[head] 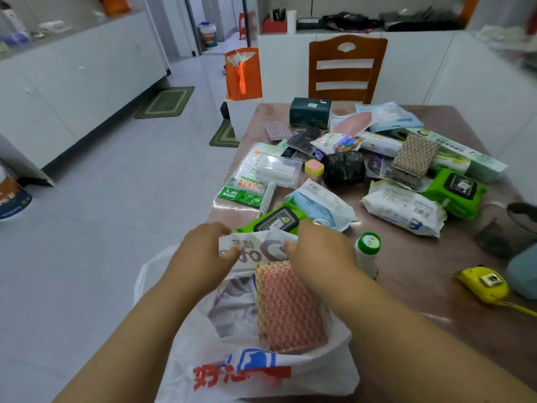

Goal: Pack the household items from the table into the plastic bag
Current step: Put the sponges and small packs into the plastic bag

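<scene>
A white plastic bag with red and blue print lies open at the table's near edge. My left hand and my right hand both pinch the bag's far rim, holding the mouth apart. Inside the bag a pink mesh sponge lies on other packets. Just beyond my hands sit a green wipes pack and a white-blue packet. A small white bottle with a green cap stands right of my right hand.
The brown table holds several more items: a black roll, a lint roller box, a white wipes pack, a second green wipes pack, a yellow tape measure. A wooden chair stands behind.
</scene>
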